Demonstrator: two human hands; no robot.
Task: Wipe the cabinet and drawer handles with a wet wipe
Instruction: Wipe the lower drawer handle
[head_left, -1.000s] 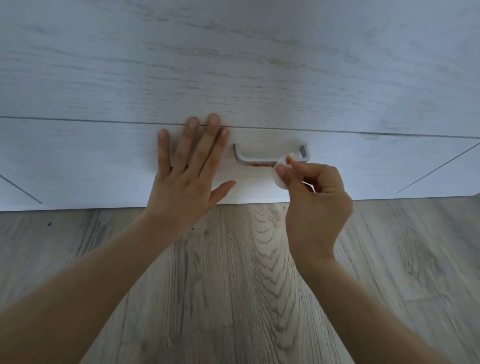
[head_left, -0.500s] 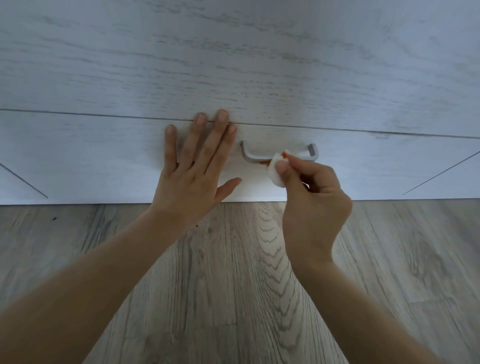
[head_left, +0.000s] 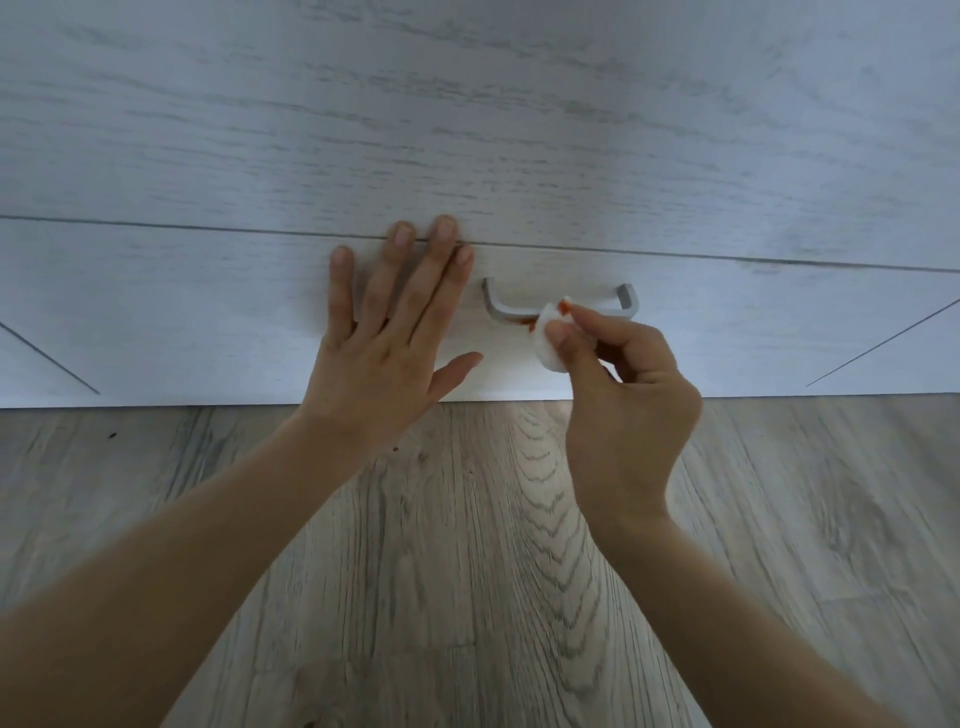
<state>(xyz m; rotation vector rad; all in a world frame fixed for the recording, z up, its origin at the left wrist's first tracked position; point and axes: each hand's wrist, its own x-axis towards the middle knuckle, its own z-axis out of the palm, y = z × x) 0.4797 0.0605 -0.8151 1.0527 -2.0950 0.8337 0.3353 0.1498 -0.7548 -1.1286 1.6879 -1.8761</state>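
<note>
My right hand (head_left: 623, 395), the one that makes the grip, is bare, the skin creased over its knuckles, with a short, rounded thumbnail (head_left: 558, 332) right at the grip itself. Behind the grip, my right forearm (head_left: 727, 597) is bare too, from the wrist back to the lower edge of view. Across from the grip, my left hand (head_left: 384, 358) is likewise bare; its fingernails (head_left: 402, 236) are short, plain and evenly rounded, and faint tendon lines run down its back. My left forearm (head_left: 182, 571) behind it is uncovered down to the bottom corner, looking broad and slightly blurred where it comes nearest to me.
</note>
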